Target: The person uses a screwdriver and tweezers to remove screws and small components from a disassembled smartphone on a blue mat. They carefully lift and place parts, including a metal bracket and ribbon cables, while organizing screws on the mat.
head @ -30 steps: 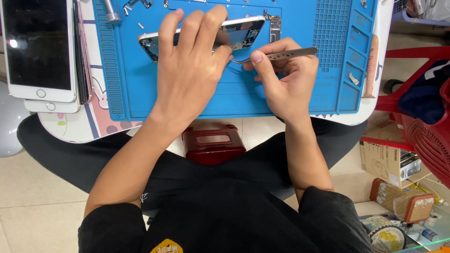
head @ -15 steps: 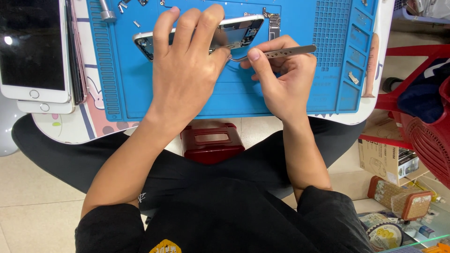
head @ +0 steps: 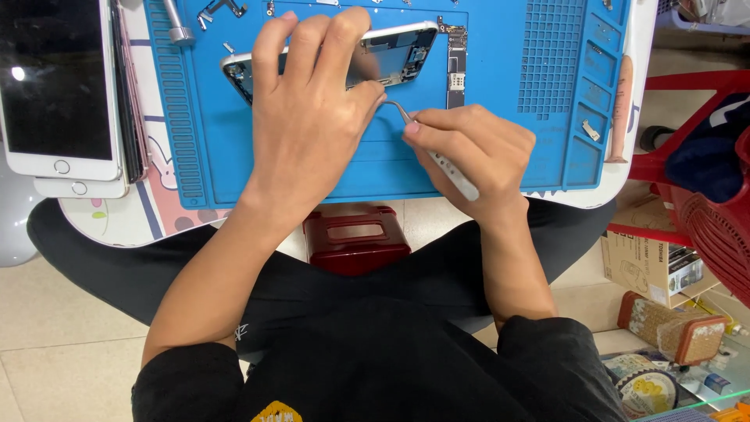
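Note:
An opened phone housing lies on a blue repair mat. My left hand lies flat over the housing and presses it down, hiding most of it. In my right hand I hold metal tweezers with the curved tips pointing up-left, meeting the housing's lower edge beside my left fingers. A narrow circuit board rests on the mat just right of the housing.
Stacked white phones lie at the left on the small table. Loose screws and small metal parts sit along the mat's top and right compartments. A red stool stands below the table edge; boxes and a red basket are on the right.
My right hand has turned the tweezers from lying level to pointing up-left, tips now at the housing edge. The left hand stays pressed on the housing.

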